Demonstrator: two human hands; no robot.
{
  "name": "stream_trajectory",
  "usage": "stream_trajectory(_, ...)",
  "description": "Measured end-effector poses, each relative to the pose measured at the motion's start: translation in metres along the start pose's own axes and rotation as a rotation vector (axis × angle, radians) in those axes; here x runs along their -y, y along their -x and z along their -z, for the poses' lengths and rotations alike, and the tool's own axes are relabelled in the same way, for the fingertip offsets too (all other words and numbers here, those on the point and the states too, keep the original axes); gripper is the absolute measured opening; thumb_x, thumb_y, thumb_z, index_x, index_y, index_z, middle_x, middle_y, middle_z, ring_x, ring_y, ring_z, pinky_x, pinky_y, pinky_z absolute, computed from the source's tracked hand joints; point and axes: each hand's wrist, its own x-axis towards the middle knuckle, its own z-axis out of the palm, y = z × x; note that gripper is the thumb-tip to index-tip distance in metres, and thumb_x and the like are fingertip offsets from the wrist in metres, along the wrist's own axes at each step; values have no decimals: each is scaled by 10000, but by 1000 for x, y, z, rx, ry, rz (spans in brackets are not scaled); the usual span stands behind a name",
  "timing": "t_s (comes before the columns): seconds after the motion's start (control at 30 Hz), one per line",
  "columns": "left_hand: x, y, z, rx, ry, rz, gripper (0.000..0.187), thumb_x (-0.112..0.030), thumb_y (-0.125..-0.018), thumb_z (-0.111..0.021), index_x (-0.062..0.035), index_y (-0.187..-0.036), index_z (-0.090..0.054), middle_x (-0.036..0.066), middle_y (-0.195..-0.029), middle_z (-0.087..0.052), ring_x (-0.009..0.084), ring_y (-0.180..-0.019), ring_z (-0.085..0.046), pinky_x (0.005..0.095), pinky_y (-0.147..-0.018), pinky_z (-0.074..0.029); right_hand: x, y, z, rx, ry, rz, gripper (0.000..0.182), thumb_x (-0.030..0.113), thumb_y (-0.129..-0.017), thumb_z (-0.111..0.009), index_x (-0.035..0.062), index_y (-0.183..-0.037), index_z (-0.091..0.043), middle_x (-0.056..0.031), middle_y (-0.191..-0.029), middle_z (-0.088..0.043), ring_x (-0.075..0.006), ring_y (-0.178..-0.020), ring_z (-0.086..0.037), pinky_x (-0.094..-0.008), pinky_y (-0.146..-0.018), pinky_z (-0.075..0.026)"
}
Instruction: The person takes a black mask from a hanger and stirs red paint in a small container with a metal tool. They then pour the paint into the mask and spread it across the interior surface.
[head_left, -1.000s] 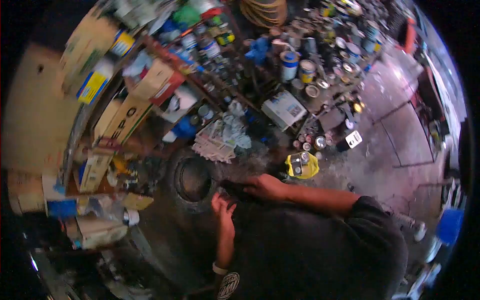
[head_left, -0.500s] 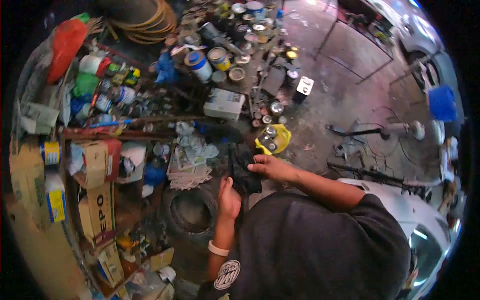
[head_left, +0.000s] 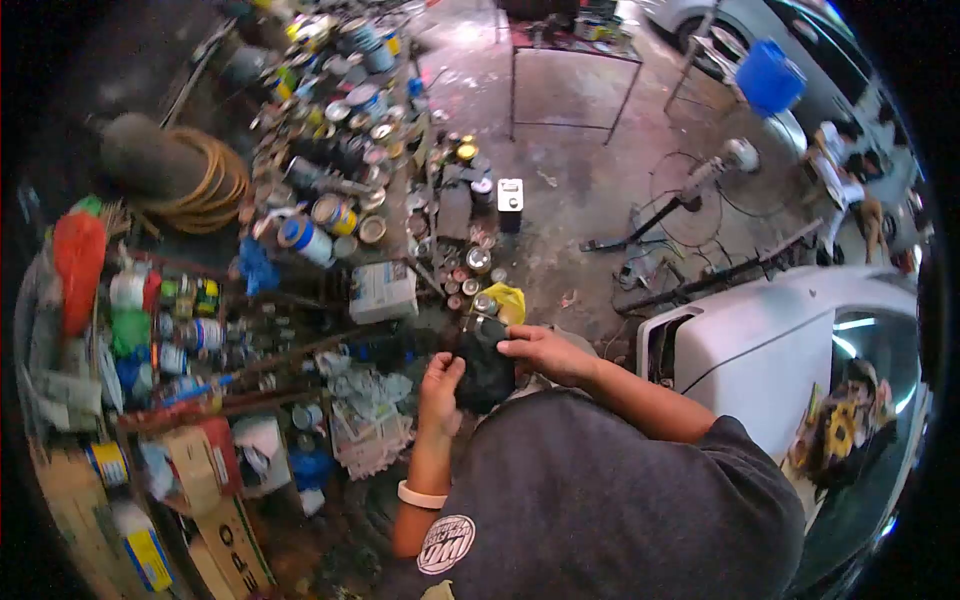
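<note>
A limp black bag or cloth (head_left: 486,372) hangs in front of my chest; its exact kind is hard to make out. My right hand (head_left: 548,354) pinches its upper right side between thumb and fingers. At its left edge is my left hand (head_left: 440,388), thumb and fingertips drawn together on the dark material. A pale band circles my left wrist. Just beyond the black piece, a yellow plastic bag (head_left: 508,302) lies around some small cans on the floor.
Paint cans (head_left: 305,240) and jars crowd the bench ahead, beside a white box (head_left: 383,291). Newspapers (head_left: 372,440) and shelves of cartons (head_left: 225,540) are at left. A white car body part (head_left: 760,330) stands close on the right, near a metal stand (head_left: 690,195).
My view has swung up and to the right. Both hands remain at the black piece, which now hangs fuller and rounder between them; my left fingers have curled in.
</note>
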Motion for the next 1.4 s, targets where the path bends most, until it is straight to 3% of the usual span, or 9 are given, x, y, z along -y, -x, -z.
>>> stream_trajectory(0.2, 39, -83, -6, 40, -387, -116, 150, -89, -1030, -708, -77, -1158, -630, 8, -1085, -688, 65, -989, -615, 259, -779, -537, 10, 8, 48, -246, -47, 51, 339, 133, -1019, -681, 22, -1336, -632, -49, -1114, -725, -170, -944, -684, -360, -855, -583)
stream_trajectory(0.3, 30, -114, -45, 114, -268, 78, 446, -42, -1022, -681, -72, -1443, -539, 73, -1304, -624, 136, -1052, -652, 294, -873, -556, 21, 9, 87, -433, -377, 166, 409, 98, -1034, -632, 65, -1434, -559, -77, -1141, -691, -192, -987, -689, -370, -801, -590)
stream_trajectory(0.43, 69, -180, -89, 530, -1141, -454, 1054, -124, -899, -780, -86, -1711, -108, 206, -1700, -205, 394, -1439, -492, 459, -1102, -511, 66, 13, 147, -407, -651, 254, 436, 34, -1039, -563, 126, -1462, -512, -96, -1216, -690, -232, -1055, -719, -415, -902, -618)
stream_trajectory(0.57, 79, -275, -185, 516, -1450, -1197, 962, -185, -823, -865, -4, -1604, -334, 247, -1637, -334, 382, -1448, -466, 496, -1202, -382, 119, -12, 217, -411, -749, 357, 398, 35, -1045, -558, 117, -1434, -541, -75, -1203, -701, -218, -1079, -712, -420, -924, -616)
stream_trajectory(0.67, 61, -336, -262, 597, -1280, -1185, 584, -143, -900, -760, -10, -1436, -569, 254, -1548, -504, 420, -1412, -527, 479, -1156, -452, 164, -12, 274, -466, -770, 312, 246, 79, -1050, -588, 118, -1286, -648, -24, -1146, -710, -205, -1052, -712, -405, -904, -618)
stream_trajectory(0.77, 48, -368, -328, 652, -890, -597, 289, -22, -884, -702, 2, -1171, -725, 200, -1403, -643, 334, -1255, -644, 422, -1100, -493, 204, 3, 332, -417, -717, 313, 284, 178, -1070, -605, 99, -1343, -615, -44, -1134, -701, -229, -1004, -725, -435, -798, -633)
stream_trajectory(0.9, 55, -417, -398, 537, -1156, -299, 343, 2, -930, -543, -37, -1199, -752, 111, -1104, -741, 198, -1044, -683, 329, -946, -538, 249, 48, 389, -725, -516, 323, 703, 277, -1024, -688, 40, -1599, -359, -160, -1447, -556, -313, -1177, -689, -471, -912, -615)
stream_trajectory(1.13, 71, -437, -464, 819, -1350, -16, 270, -122, -991, -596, 3, -1187, -733, 104, -1062, -743, 196, -985, -688, 317, -891, -538, 271, 46, 399, -789, 936, 730, 886, 375, -890, -848, 5, -1566, -412, -232, -1529, -531, -368, -1410, -536, -451, -1159, -444)
stream_trajectory(1.4, 59, -515, -549, 716, -1255, 53, 236, -38, -946, -638, 25, -1173, -650, 105, -990, -730, 195, -917, -700, 347, -839, -558, 359, 33, 441, -813, 533, 560, 643, 309, -978, -779, -6, -1460, -493, -172, -1377, -552, -303, -1257, -624, -401, -1072, -505)
